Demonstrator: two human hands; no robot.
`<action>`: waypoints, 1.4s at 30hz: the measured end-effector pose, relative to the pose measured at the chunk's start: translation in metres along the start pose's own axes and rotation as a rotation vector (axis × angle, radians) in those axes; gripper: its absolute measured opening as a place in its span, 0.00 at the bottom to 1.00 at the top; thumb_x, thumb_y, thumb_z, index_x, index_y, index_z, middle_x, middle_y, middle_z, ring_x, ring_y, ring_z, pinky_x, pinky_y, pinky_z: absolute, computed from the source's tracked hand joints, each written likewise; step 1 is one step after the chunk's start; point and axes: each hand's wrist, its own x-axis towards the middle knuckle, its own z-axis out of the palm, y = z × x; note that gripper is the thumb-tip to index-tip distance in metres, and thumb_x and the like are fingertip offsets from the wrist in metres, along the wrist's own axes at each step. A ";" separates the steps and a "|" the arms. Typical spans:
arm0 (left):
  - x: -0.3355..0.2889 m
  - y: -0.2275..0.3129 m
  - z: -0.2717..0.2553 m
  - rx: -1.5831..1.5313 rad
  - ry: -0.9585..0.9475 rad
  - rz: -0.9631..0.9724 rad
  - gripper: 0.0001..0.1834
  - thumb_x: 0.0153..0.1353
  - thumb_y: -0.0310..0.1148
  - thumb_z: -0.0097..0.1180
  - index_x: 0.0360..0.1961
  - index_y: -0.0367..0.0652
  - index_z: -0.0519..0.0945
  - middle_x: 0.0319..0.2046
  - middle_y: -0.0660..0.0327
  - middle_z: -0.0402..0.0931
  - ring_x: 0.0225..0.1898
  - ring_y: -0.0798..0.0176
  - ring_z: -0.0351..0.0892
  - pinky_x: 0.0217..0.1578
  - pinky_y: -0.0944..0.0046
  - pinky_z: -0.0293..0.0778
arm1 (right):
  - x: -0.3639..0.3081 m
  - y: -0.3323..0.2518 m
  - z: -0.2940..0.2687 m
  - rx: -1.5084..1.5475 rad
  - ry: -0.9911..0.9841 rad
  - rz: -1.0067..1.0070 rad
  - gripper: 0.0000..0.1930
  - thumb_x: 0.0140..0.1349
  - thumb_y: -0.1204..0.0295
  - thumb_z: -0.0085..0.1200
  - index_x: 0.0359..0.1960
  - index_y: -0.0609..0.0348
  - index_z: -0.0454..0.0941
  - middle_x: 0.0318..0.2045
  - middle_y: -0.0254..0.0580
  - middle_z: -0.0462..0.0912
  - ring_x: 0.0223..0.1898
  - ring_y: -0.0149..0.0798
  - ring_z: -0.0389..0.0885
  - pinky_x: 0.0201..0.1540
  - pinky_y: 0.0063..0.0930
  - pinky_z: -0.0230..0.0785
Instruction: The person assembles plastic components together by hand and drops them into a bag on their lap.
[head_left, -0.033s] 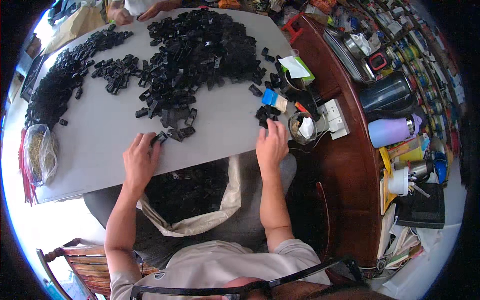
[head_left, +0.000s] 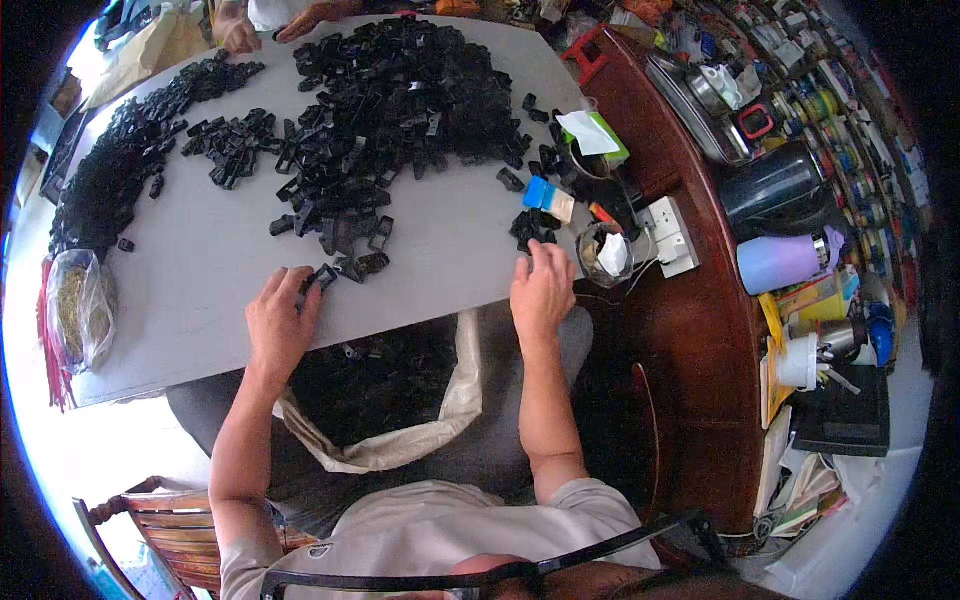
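Observation:
My left hand point(head_left: 282, 315) rests at the near part of the grey table point(head_left: 190, 300), its fingers closed on a small black plastic part point(head_left: 323, 275). Touching or just beside that part are several more like it, at the near tip of a large heap of black plastic parts point(head_left: 400, 100). Further right, my right hand point(head_left: 543, 290) has its fingertips bent down at the edge of a small pile of the same parts point(head_left: 532, 228). What lies under those fingertips is hidden. Below the table edge, an open pale sack point(head_left: 465, 390) on my lap holds many black parts.
Another long heap of black parts point(head_left: 110, 190) runs along the table's left side, near a clear bag point(head_left: 82, 310). Across the table are another person's hands point(head_left: 237, 35). A blue-and-white packet point(head_left: 548, 199), a glass jar point(head_left: 606, 255) and a power strip point(head_left: 668, 237) stand at the right.
My left hand and the part in it have shifted very slightly. The other person's hands at the far edge have moved a little. My right hand is nearly still.

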 end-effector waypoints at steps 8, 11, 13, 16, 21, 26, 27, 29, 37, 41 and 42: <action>0.001 0.019 0.001 -0.048 -0.093 -0.009 0.10 0.70 0.37 0.67 0.47 0.43 0.87 0.37 0.54 0.85 0.35 0.45 0.87 0.37 0.49 0.81 | -0.010 -0.030 0.013 0.188 0.051 -0.173 0.12 0.67 0.68 0.66 0.52 0.50 0.89 0.58 0.44 0.81 0.60 0.53 0.79 0.55 0.51 0.80; 0.001 0.020 0.001 -0.052 -0.106 -0.001 0.12 0.70 0.39 0.67 0.47 0.43 0.87 0.37 0.54 0.84 0.35 0.46 0.87 0.37 0.49 0.81 | -0.012 -0.036 0.019 0.262 0.025 -0.220 0.13 0.67 0.67 0.66 0.51 0.52 0.89 0.54 0.45 0.84 0.55 0.55 0.83 0.53 0.50 0.80; 0.000 0.024 0.000 -0.062 -0.105 -0.009 0.13 0.69 0.40 0.68 0.47 0.43 0.87 0.38 0.54 0.84 0.35 0.47 0.88 0.37 0.50 0.81 | -0.016 -0.047 0.017 0.311 -0.004 -0.212 0.13 0.68 0.68 0.66 0.52 0.53 0.89 0.52 0.46 0.85 0.53 0.55 0.84 0.53 0.50 0.80; -0.003 0.029 -0.004 -0.050 -0.169 -0.027 0.16 0.67 0.43 0.70 0.48 0.43 0.87 0.39 0.56 0.83 0.37 0.48 0.88 0.38 0.50 0.82 | -0.023 -0.058 0.013 0.374 -0.084 -0.220 0.13 0.69 0.69 0.65 0.53 0.53 0.88 0.51 0.45 0.86 0.52 0.55 0.85 0.54 0.49 0.80; -0.008 0.023 0.001 -0.063 -0.191 0.116 0.19 0.64 0.44 0.72 0.52 0.46 0.87 0.41 0.58 0.83 0.38 0.49 0.87 0.39 0.49 0.82 | -0.007 -0.063 -0.006 0.279 0.028 -0.474 0.18 0.63 0.76 0.66 0.55 0.54 0.88 0.53 0.45 0.86 0.54 0.54 0.84 0.55 0.49 0.81; -0.007 0.030 0.004 -0.030 -0.249 0.139 0.19 0.64 0.44 0.71 0.52 0.48 0.88 0.40 0.58 0.83 0.39 0.48 0.87 0.40 0.48 0.82 | -0.008 -0.061 0.001 0.423 -0.109 -0.602 0.18 0.60 0.78 0.67 0.53 0.58 0.87 0.56 0.46 0.87 0.55 0.53 0.85 0.56 0.47 0.81; -0.006 0.031 0.004 -0.019 -0.282 0.126 0.19 0.64 0.44 0.71 0.52 0.48 0.88 0.39 0.58 0.83 0.39 0.48 0.87 0.40 0.48 0.82 | -0.012 -0.061 0.002 0.489 -0.146 -0.595 0.17 0.60 0.78 0.67 0.52 0.58 0.88 0.56 0.45 0.87 0.54 0.53 0.85 0.56 0.46 0.81; -0.004 0.030 0.009 -0.050 -0.272 0.143 0.20 0.63 0.43 0.73 0.52 0.47 0.88 0.38 0.57 0.83 0.37 0.48 0.87 0.38 0.49 0.82 | -0.022 -0.064 0.007 0.590 -0.182 -0.573 0.16 0.60 0.77 0.69 0.51 0.59 0.88 0.54 0.45 0.88 0.52 0.53 0.86 0.55 0.46 0.82; -0.003 0.029 0.015 -0.085 -0.300 0.204 0.21 0.59 0.42 0.75 0.51 0.45 0.89 0.36 0.57 0.83 0.37 0.48 0.87 0.39 0.50 0.82 | -0.051 -0.102 0.006 0.862 -0.172 -0.763 0.18 0.57 0.79 0.72 0.51 0.59 0.90 0.50 0.43 0.90 0.45 0.47 0.88 0.51 0.38 0.83; -0.001 0.026 0.011 -0.127 -0.345 0.201 0.22 0.58 0.41 0.76 0.51 0.44 0.88 0.37 0.56 0.83 0.39 0.47 0.87 0.41 0.50 0.82 | -0.055 -0.103 0.007 0.805 -0.199 -0.840 0.17 0.59 0.78 0.71 0.51 0.62 0.89 0.53 0.42 0.90 0.48 0.45 0.87 0.51 0.37 0.83; 0.000 0.026 0.010 -0.144 -0.345 0.210 0.22 0.58 0.40 0.76 0.52 0.43 0.88 0.38 0.56 0.84 0.39 0.46 0.87 0.41 0.49 0.82 | -0.059 -0.103 0.008 0.681 -0.159 -0.881 0.18 0.60 0.76 0.70 0.54 0.63 0.88 0.57 0.42 0.88 0.51 0.45 0.86 0.52 0.37 0.83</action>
